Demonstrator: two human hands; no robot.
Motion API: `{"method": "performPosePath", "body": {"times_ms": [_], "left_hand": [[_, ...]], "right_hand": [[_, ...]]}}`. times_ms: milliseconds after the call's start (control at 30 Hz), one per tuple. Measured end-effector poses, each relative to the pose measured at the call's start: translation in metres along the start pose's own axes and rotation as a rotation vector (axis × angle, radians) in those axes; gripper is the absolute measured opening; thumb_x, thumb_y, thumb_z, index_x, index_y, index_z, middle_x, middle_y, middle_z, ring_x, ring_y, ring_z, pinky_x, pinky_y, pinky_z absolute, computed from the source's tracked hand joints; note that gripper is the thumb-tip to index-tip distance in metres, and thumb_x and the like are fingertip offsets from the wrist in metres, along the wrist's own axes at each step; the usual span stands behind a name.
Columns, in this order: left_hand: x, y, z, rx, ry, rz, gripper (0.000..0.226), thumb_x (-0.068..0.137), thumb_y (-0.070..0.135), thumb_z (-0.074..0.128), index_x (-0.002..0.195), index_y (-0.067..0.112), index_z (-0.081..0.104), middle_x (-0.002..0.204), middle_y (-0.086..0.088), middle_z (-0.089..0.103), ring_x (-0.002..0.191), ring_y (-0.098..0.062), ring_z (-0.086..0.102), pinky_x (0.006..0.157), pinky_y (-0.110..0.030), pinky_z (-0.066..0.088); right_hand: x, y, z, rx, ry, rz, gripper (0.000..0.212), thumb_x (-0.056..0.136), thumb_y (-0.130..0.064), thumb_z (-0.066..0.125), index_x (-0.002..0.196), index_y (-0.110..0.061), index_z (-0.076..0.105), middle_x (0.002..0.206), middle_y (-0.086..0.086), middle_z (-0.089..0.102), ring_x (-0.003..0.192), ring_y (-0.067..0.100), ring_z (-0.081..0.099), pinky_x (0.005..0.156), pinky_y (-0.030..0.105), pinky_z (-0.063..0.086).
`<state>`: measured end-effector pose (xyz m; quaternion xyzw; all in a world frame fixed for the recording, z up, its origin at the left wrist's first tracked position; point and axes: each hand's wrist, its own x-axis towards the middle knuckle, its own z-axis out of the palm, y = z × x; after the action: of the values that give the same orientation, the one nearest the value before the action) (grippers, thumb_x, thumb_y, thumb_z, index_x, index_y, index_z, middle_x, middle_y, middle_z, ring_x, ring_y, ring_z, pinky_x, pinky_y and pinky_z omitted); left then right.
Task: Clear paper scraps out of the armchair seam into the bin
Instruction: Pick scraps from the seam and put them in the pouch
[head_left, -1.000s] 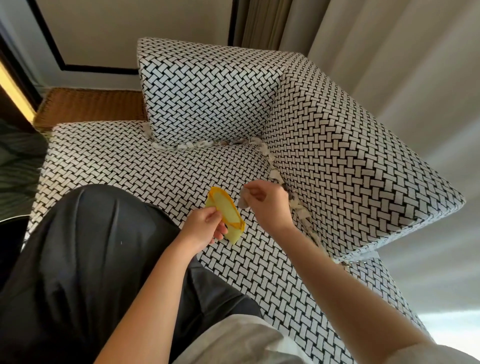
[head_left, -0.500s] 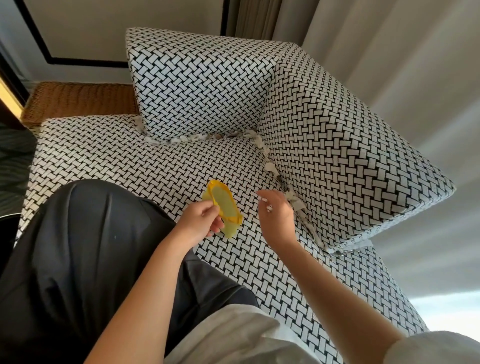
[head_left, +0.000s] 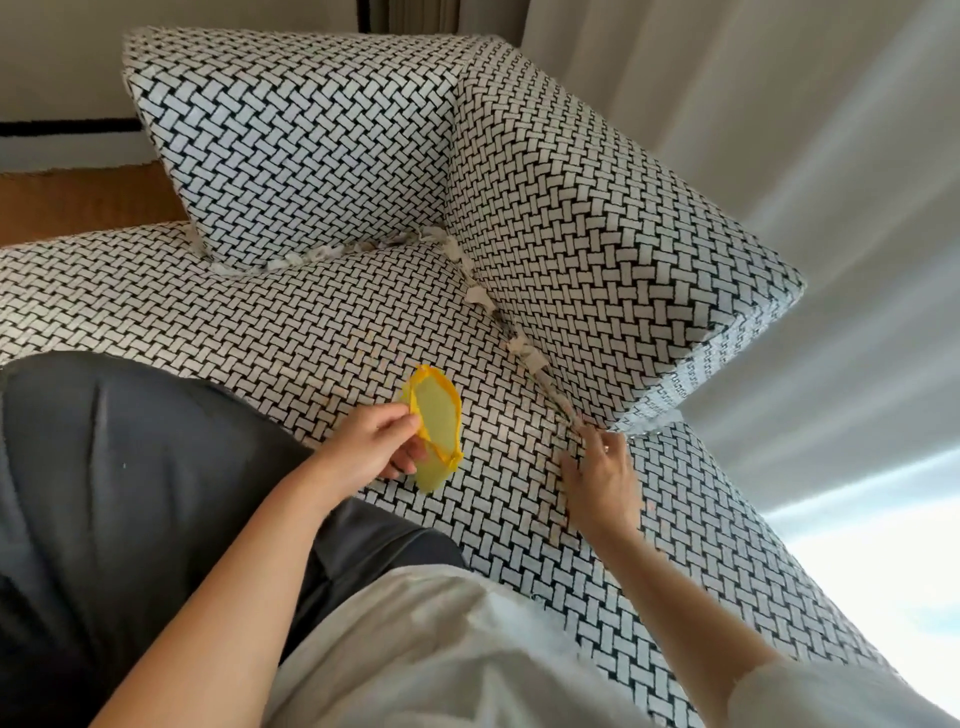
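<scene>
1. Where the view is nearest the camera, dark trousers and a pale shirt are seen, with both forearms stretched out over the seat.
2. A small yellow bin is gripped at its rim by the left hand, thumb on top and fingers curled beneath. It is held tilted just above the seat, mouth turned toward the right hand. Its contents cannot be made out.
3. Just beyond, the right hand is laid at the front end of the seam between seat and armrest. Its fingertips are pushed in at the seam. Whether a scrap is pinched there cannot be told.
4. Farther along that seam, pale scraps are lodged. More are strung along the seam under the backrest, up to the corner. A curtain hangs behind.
5. The task is judged to be at an early or middle stage: most of both seams is yet to be cleared.
6. Compared with a second ago, the right hand is found lower and nearer the seat front. Then it was raised beside the bin with fingers pinched together, and half a second ago it was spread near the seam's middle. The bin's grip is unchanged.
</scene>
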<state>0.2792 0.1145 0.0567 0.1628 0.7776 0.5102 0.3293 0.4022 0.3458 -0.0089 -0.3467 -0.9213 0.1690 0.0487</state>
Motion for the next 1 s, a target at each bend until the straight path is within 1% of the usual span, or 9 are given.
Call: {"method": "performPosePath", "body": {"times_ms": [167,267,333,533,633,700,767,867,1000], "left_hand": [[-0.004,0.001,0.007,-0.022,0.036,-0.010,0.023,0.097,0.014,0.039,0.082,0.007,0.055,0.068,-0.002,0.062,0.055,-0.010,0.056,0.049,-0.016,0.043],[-0.005,0.002,0.007,-0.027,0.051,-0.021,0.023,0.098,0.014,0.038,0.083,0.007,0.055,0.069,-0.003,0.061,0.056,-0.009,0.055,0.049,-0.015,0.043],[-0.004,0.002,0.008,-0.029,0.048,-0.023,0.024,0.098,0.014,0.039,0.081,0.006,0.055,0.067,-0.003,0.062,0.053,-0.007,0.055,0.048,-0.015,0.043],[-0.004,0.000,0.006,-0.017,0.054,-0.022,0.025,0.097,0.015,0.039,0.082,0.004,0.057,0.067,-0.002,0.064,0.053,-0.005,0.056,0.051,-0.018,0.044],[-0.004,0.000,0.005,-0.026,0.053,-0.021,0.025,0.097,0.014,0.039,0.085,0.002,0.057,0.067,-0.002,0.064,0.056,-0.010,0.056,0.051,-0.019,0.044],[-0.004,0.000,0.005,-0.026,0.049,-0.022,0.025,0.097,0.014,0.039,0.086,0.001,0.057,0.068,-0.002,0.063,0.058,-0.012,0.055,0.052,-0.019,0.044],[-0.004,0.000,0.005,-0.032,0.048,-0.028,0.025,0.097,0.015,0.040,0.086,0.001,0.058,0.068,-0.002,0.063,0.058,-0.012,0.055,0.051,-0.019,0.044],[-0.005,0.000,0.005,-0.035,0.049,-0.023,0.025,0.097,0.014,0.039,0.084,0.003,0.057,0.068,-0.002,0.063,0.057,-0.011,0.055,0.050,-0.017,0.043],[-0.005,0.001,0.004,-0.031,0.051,-0.015,0.025,0.097,0.014,0.039,0.083,0.005,0.057,0.069,-0.003,0.064,0.056,-0.010,0.055,0.049,-0.015,0.043]], "right_hand": [[0.016,0.000,-0.011,-0.004,-0.032,0.004,0.030,0.096,-0.028,0.047,0.123,-0.015,0.051,0.106,0.003,0.062,0.074,0.011,0.052,0.059,0.022,0.047],[0.017,0.002,-0.009,-0.048,-0.054,-0.012,0.031,0.097,-0.029,0.044,0.126,-0.022,0.049,0.089,0.000,0.066,0.052,0.008,0.049,0.041,0.016,0.030],[0.019,-0.001,-0.007,-0.095,-0.075,-0.006,0.033,0.098,-0.030,0.040,0.131,-0.027,0.045,0.079,-0.003,0.063,0.045,0.004,0.040,0.038,0.015,0.023],[0.029,-0.014,-0.007,-0.135,-0.127,0.021,0.038,0.099,-0.029,0.037,0.137,-0.027,0.039,0.086,0.002,0.064,0.057,0.012,0.050,0.040,0.018,0.028],[0.029,-0.019,-0.004,-0.145,-0.117,0.041,0.037,0.100,-0.028,0.033,0.137,-0.025,0.033,0.091,0.004,0.065,0.050,0.009,0.042,0.039,0.017,0.026],[0.031,-0.020,-0.004,-0.163,-0.125,0.047,0.037,0.100,-0.027,0.032,0.137,-0.025,0.033,0.086,0.002,0.063,0.048,0.007,0.038,0.039,0.017,0.027],[0.035,-0.023,-0.006,-0.177,-0.150,0.042,0.035,0.101,-0.024,0.031,0.135,-0.023,0.037,0.081,0.002,0.060,0.051,0.009,0.045,0.041,0.019,0.035],[0.041,-0.034,-0.011,-0.199,-0.190,0.043,0.029,0.099,-0.015,0.033,0.127,-0.018,0.043,0.092,0.008,0.064,0.074,0.021,0.063,0.063,0.032,0.056],[0.048,-0.048,-0.017,-0.285,-0.268,0.077,0.026,0.097,-0.010,0.041,0.123,-0.011,0.046,0.101,0.011,0.063,0.088,0.023,0.063,0.073,0.032,0.054]]}}
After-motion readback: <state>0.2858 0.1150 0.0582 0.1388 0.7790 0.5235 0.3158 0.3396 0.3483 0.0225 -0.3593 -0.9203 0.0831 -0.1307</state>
